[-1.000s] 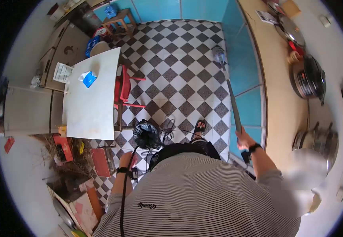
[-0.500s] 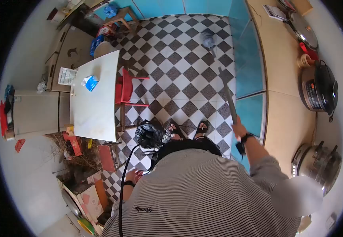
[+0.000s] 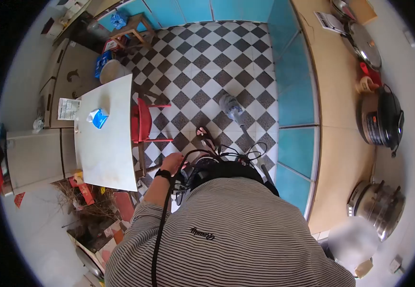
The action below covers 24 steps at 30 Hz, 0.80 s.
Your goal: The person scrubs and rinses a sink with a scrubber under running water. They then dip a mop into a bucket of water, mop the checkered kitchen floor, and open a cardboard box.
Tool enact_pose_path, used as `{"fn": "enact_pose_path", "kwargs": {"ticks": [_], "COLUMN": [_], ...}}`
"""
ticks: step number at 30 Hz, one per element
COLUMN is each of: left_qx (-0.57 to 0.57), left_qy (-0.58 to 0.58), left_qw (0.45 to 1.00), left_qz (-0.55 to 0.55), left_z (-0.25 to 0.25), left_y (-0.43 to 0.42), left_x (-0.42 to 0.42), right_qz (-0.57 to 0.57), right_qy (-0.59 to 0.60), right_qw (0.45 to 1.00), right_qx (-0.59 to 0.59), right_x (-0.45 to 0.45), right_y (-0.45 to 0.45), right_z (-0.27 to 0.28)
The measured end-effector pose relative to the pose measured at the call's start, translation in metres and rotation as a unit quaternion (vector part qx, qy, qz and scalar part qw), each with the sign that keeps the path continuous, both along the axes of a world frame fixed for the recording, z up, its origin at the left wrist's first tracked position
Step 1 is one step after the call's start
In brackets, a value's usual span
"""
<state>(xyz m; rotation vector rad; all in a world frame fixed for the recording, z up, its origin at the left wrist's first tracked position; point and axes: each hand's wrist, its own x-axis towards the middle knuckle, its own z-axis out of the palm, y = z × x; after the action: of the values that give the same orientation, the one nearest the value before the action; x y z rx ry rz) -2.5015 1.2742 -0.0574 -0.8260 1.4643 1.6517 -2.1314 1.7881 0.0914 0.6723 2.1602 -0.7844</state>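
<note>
My left hand [image 3: 171,164], with a black band at the wrist, is in front of my left side near the table corner. Its fingers look curled, and whatever they hold is hard to make out against the dark shapes behind. A mop with a grey head [image 3: 230,106] rests on the checkered floor ahead of me. Its grey handle [image 3: 246,136] runs back toward my right side, where my body hides the rest. My right hand is out of sight. Loops of black cable [image 3: 236,152] hang at my waist, and one sandalled foot [image 3: 206,136] shows.
To the left stand a white table [image 3: 104,158] with a blue packet [image 3: 100,119] and a red chair [image 3: 144,119]. Along the right runs a counter [image 3: 336,105] over blue cabinets [image 3: 296,107], holding a dark pot [image 3: 386,119] and a steamer [image 3: 379,205]. A wooden stool [image 3: 133,29] stands at the back.
The mop head has come back toward me and left. My right hand has gone from view beside my body. My left hand has risen forward, and the black bag is now mostly hidden.
</note>
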Motion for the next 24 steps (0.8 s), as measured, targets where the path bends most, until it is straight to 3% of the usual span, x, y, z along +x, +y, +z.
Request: {"fn": "enact_pose_path", "kwargs": {"ticks": [2, 4, 5, 6, 8, 11, 12, 13, 15, 16, 17, 18, 19, 20, 22, 24], "left_qx": [-0.039, -0.020, 0.016, -0.118, -0.070, -0.057, -0.055, -0.056, -0.066, -0.074, -0.040, -0.098, -0.081, -0.064, -0.073, -0.080], "left_qy": [-0.024, -0.065, 0.001, 0.004, -0.097, -0.109, -0.115, -0.124, -0.110, -0.090, -0.060, -0.094, -0.055, -0.016, -0.007, -0.004], "left_qw": [0.998, 0.994, 1.000, 0.992, 0.988, 0.975, 0.968, 0.960, 0.958, 0.958, 0.949, 0.947, 0.952, 0.955, 0.942, 0.930], "left_qz": [-0.035, 0.085, 0.009, -0.054, 0.102, 0.183, 0.216, 0.246, 0.257, 0.262, 0.307, 0.291, 0.290, 0.288, 0.327, 0.359], "left_z": [0.014, 0.044, 0.044, 0.046, 0.010, 0.016, 0.022, 0.024, 0.027, 0.030, 0.056, 0.071, 0.071, 0.069, 0.093, 0.088], "left_y": [-0.006, -0.006, -0.022, -0.037, -0.076, -0.112, -0.122, -0.131, -0.144, -0.150, -0.143, -0.136, -0.139, -0.139, -0.122, -0.111], "left_x": [-0.024, -0.043, -0.052, -0.059, -0.067, -0.079, -0.084, -0.084, -0.092, -0.095, -0.102, -0.116, -0.116, -0.116, -0.120, -0.106], "right_qz": [0.017, 0.044, 0.054, 0.067, 0.092, 0.138, 0.186, 0.181, 0.142, 0.159, 0.240, 0.091, 0.147, 0.013, 0.039, 0.094], "right_qy": [-0.011, -0.019, -0.024, -0.028, -0.043, -0.087, 0.025, -0.028, -0.069, -0.022, 0.136, 0.004, 0.034, 0.012, -0.052, -0.038], "right_qw": [1.000, 0.999, 0.998, 0.997, 0.995, 0.984, 0.980, 0.983, 0.986, 0.985, 0.956, 0.986, 0.977, 0.962, 0.953, 0.960], "right_qx": [-0.005, -0.010, -0.012, -0.014, -0.025, -0.073, -0.060, -0.016, -0.051, -0.071, -0.097, -0.139, -0.152, -0.274, -0.296, -0.261], "right_x": [-0.052, -0.111, -0.142, -0.175, -0.243, -0.367, -0.393, -0.453, -0.562, -0.611, -0.649, -0.686, -0.717, -0.739, -0.780, -0.794], "right_y": [0.004, 0.006, 0.005, 0.004, 0.001, -0.009, -0.008, -0.036, -0.077, -0.113, -0.109, -0.158, -0.186, -0.211, -0.239, -0.241], "right_z": [-0.010, -0.019, -0.023, -0.026, -0.029, -0.035, -0.074, -0.055, -0.062, -0.029, -0.102, -0.044, -0.035, -0.032, -0.045, -0.062]}}
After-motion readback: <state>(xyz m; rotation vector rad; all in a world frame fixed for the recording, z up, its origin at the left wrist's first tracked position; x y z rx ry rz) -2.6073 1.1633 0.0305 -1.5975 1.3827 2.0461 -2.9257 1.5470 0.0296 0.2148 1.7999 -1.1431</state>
